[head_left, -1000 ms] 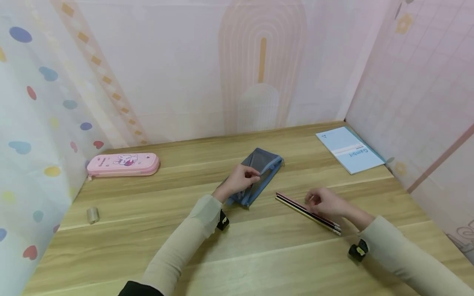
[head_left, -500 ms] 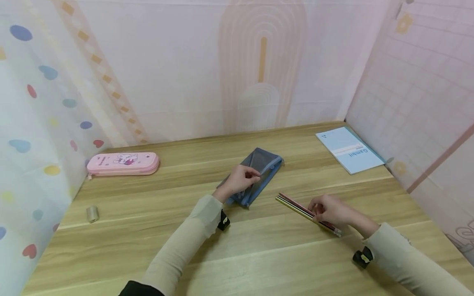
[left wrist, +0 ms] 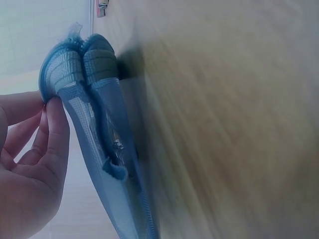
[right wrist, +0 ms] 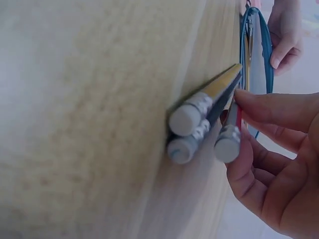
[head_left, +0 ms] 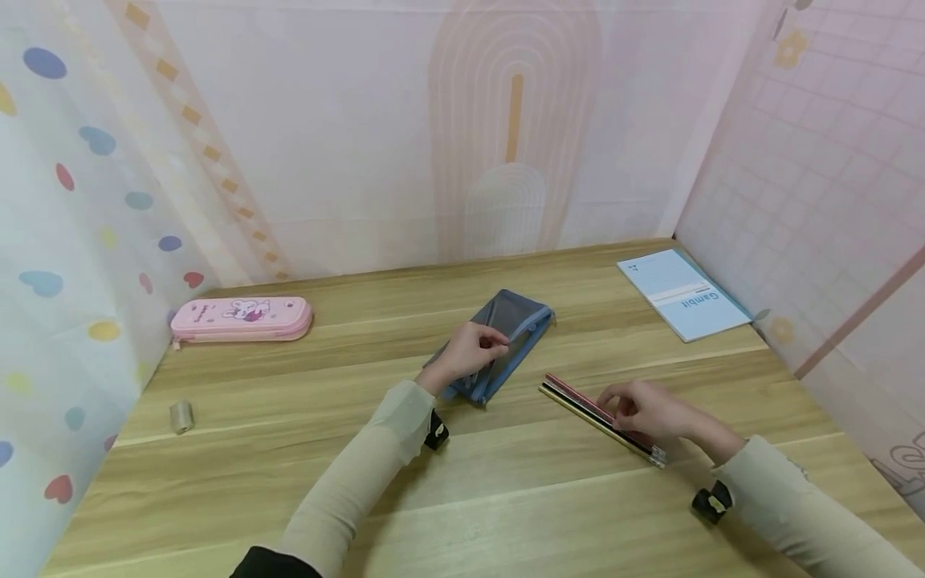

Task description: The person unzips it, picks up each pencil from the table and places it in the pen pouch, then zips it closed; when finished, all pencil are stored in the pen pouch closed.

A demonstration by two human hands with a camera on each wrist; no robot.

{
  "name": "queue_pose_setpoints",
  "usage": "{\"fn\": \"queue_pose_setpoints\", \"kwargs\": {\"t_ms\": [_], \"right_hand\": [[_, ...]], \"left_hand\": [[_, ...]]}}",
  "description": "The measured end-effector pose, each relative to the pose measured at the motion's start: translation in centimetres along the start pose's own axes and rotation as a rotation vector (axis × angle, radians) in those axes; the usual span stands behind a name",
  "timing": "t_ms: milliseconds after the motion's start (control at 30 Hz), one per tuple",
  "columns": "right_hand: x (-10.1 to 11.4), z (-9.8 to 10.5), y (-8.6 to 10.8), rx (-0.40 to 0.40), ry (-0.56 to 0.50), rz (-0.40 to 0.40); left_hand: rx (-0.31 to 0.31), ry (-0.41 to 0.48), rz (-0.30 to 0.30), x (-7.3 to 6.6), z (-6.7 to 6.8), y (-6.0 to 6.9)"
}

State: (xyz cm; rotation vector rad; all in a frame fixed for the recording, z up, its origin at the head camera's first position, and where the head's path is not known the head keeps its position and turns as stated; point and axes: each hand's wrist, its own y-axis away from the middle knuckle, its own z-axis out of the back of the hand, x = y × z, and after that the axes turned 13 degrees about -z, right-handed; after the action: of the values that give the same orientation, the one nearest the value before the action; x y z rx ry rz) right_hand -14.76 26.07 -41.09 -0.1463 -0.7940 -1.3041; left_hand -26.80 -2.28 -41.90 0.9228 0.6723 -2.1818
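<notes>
My left hand [head_left: 468, 353] pinches the upper edge of a blue mesh zip pouch [head_left: 507, 309] in the middle of the table. The pouch [left wrist: 102, 119] gapes along its zip in the left wrist view; thin things show inside, their kind unclear. To the right, thumb and fingers of my right hand [head_left: 650, 411] pinch a red pencil [right wrist: 229, 142] near its eraser end. Close beside it, a yellow pencil [right wrist: 187, 118] and a black pencil [right wrist: 181, 150] lie together on the wood. All three pencils have white erasers and point toward the pouch.
A pink pencil case [head_left: 242, 319] with a rabbit print lies at the back left. Nearer on that side stands a small grey-beige cylinder [head_left: 181, 417]. A light blue notebook [head_left: 682, 293] lies at the back right. Fabric-covered walls border the wooden table [head_left: 462, 498].
My right hand has shifted slightly right and closed its fingertips on the red pencil, which now sits a little apart from the other two. The left hand and pouch stay put.
</notes>
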Motion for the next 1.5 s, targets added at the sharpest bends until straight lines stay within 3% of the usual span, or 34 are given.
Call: {"fn": "queue_pose_setpoints", "kwargs": {"t_ms": [167, 400, 733, 1067, 1333, 1500], "right_hand": [[0.0, 0.2, -0.6, -0.015, 0.012, 0.061], [0.4, 0.2, -1.2, -0.018, -0.013, 0.061], [1.2, -0.1, -2.5, -0.098, -0.194, 0.018], [2.8, -0.5, -3.9, -0.011, -0.494, -0.097], [3.6, -1.3, -5.1, -0.01, -0.625, -0.114], [4.4, -1.7, -5.5, -0.012, -0.645, -0.13]], "left_hand": [[0.006, -0.002, 0.003, 0.0, 0.3, -0.1], [0.006, -0.007, 0.013, -0.1, 0.3, 0.2], [0.019, 0.002, 0.018, -0.1, 0.3, 0.4], [0.011, -0.035, 0.017, -0.1, 0.5, 0.4], [-0.004, -0.065, 0.016, -0.3, 0.5, 0.6], [-0.006, -0.072, -0.002, -0.2, 0.9, 0.7]]}}
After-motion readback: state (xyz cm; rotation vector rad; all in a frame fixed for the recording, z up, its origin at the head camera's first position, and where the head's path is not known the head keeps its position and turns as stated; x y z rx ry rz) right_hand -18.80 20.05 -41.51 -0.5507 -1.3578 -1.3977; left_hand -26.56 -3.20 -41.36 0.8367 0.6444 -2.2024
